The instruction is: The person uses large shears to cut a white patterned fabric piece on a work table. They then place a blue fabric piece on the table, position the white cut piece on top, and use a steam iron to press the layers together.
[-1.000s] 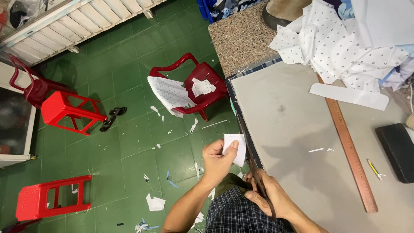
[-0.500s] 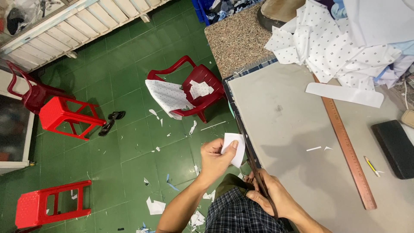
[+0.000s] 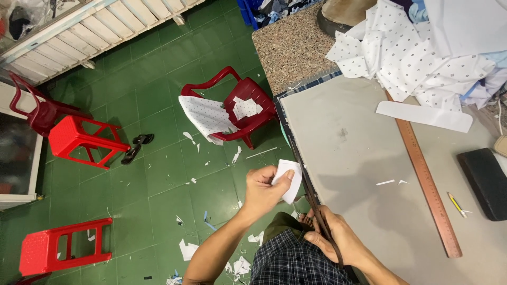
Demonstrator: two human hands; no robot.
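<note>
Seen from above, the person's left hand [image 3: 262,190] and right hand [image 3: 338,237] are bare, with no gloves, rings or watch showing. Both forearms [image 3: 211,253] are uncovered as far as the frame reaches, no sleeve in sight. Below them shows a dark checked garment [image 3: 296,261] in navy with fine white lines, and above it a patch of olive-green cloth [image 3: 280,222].

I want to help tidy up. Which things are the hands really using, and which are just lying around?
In use:
left hand, holding the white paper piece
right hand, gripping dark scissors

Lying about:
wooden ruler
pencil
dotted white cloth
black block
red chair
red stools
</note>
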